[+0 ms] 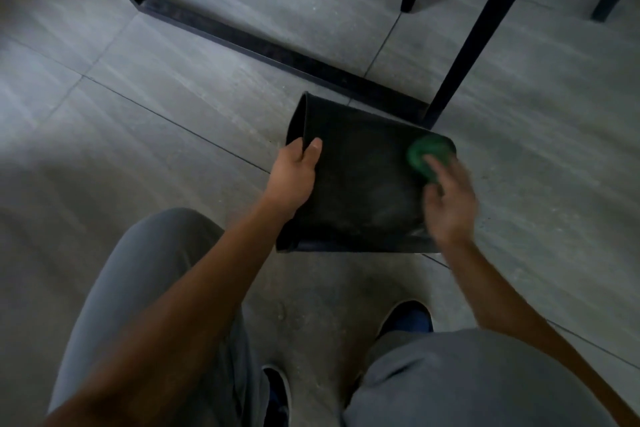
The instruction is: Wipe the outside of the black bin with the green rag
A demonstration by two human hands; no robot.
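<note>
A person in grey trousers (145,288) crouches over a black bin (360,184) lying on its side on the grey tiled floor (138,114), open floor to its left, a black metal table frame (277,48) just behind. The left hand (294,177) clamps the bin's rim, fingers (294,146) curled inside; the blurred right hand (448,201) presses a green rag (427,152) against the bin's far corner, fingers loosely bent.

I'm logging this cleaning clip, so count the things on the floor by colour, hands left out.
Black: 1, the black bin
Green: 1, the green rag
Dark blue: 2, the shoes
Black metal: 1, the table frame
Total: 5
</note>
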